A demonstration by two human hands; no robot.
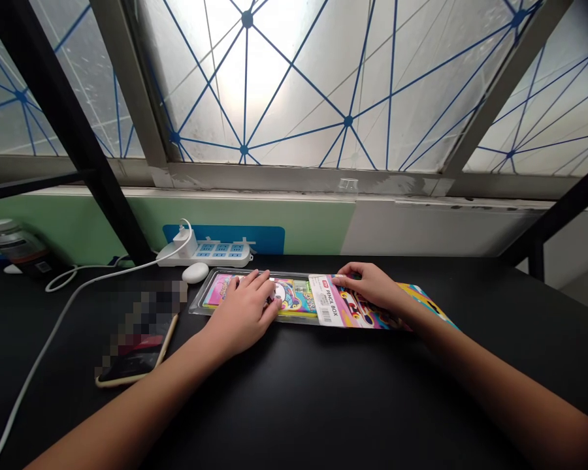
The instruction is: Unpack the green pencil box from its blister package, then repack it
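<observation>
A clear plastic tray [199, 304] lies on the black table with a colourful pencil box [300, 301] inside it. Its right end runs under a printed cardboard sleeve [327, 301] marked "PENCIL BOX". My left hand [249, 308] rests on the left part of the pencil box, fingers stretched out and lying flat, hiding part of its picture. Over the sleeve, my right hand [370, 284] has thumb and fingers closed at its upper edge. The sleeve's right part passes behind my right wrist and shows again beyond it.
Left of the tray lies a phone [127, 375] with a pale frame, its screen partly pixelated. Behind it are a white earbud case [195, 273], a power strip [210, 253] with a charger and a white cable [61, 320]. A bottle [22, 245] stands far left. Black metal posts [81, 140] flank the window.
</observation>
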